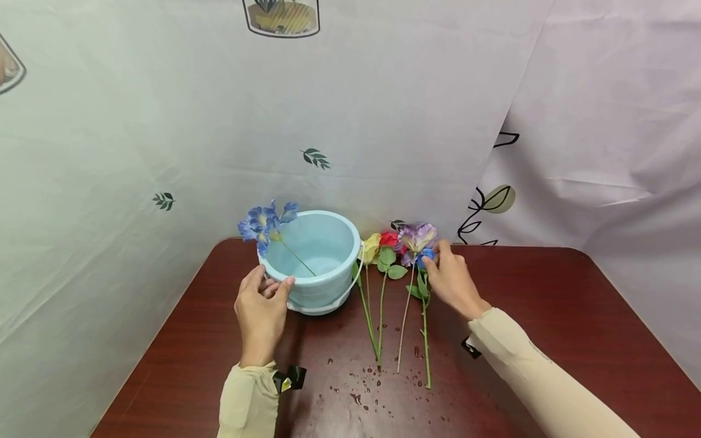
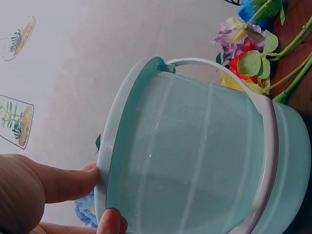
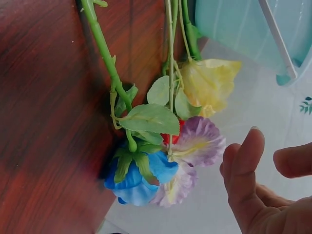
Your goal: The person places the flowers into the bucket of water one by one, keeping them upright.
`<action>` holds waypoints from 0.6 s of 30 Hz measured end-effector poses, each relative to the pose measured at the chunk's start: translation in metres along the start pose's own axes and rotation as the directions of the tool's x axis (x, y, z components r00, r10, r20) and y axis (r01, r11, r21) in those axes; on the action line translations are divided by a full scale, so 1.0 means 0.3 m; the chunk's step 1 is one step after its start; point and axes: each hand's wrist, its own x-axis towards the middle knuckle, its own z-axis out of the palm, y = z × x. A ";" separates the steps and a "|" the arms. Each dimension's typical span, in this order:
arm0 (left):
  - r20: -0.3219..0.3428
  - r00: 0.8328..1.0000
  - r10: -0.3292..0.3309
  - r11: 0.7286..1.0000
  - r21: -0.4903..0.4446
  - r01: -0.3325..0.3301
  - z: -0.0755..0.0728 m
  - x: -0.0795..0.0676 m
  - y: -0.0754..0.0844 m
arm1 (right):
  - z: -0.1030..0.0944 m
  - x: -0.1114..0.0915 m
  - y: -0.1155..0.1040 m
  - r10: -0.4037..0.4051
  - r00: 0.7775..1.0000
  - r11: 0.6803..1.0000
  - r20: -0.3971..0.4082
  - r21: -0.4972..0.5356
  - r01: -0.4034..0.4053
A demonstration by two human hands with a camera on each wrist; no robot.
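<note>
My left hand [image 1: 261, 313] grips the near-left rim of a light blue bucket [image 1: 320, 295], thumb and fingers on either side of the rim. A blue-violet flower [image 1: 261, 224] stands in the bucket, its head leaning over the left rim and its stem slanting inside. My right hand [image 1: 453, 281] is beside a purple flower [image 1: 417, 237] and a blue rose [image 3: 139, 181]. In the right wrist view its fingers [image 3: 243, 168] and thumb are spread apart, with no flower between them. A red flower [image 1: 389, 238] and a yellow flower [image 1: 370, 248] lie between the purple one and the bucket.
The white bucket handle [image 2: 269, 146] hangs down along the wall. Green stems [image 1: 426, 347] point toward the near side of the dark red-brown table [image 1: 531, 286]. Water drops [image 1: 357, 398] dot the tabletop. A printed cloth backdrop [image 1: 394, 121] hangs behind the table.
</note>
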 end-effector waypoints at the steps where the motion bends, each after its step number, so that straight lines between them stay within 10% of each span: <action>1: -0.002 1.000 -0.002 1.000 0.000 0.002 0.000 0.001 0.000 | -0.001 -0.002 0.000 0.003 1.000 1.000 0.008 0.007 -0.003; 18: 0.004 1.000 -0.006 1.000 -0.003 0.006 0.001 0.000 -0.001 | 0.011 -0.035 0.022 0.149 0.969 0.988 0.200 -0.066 -0.138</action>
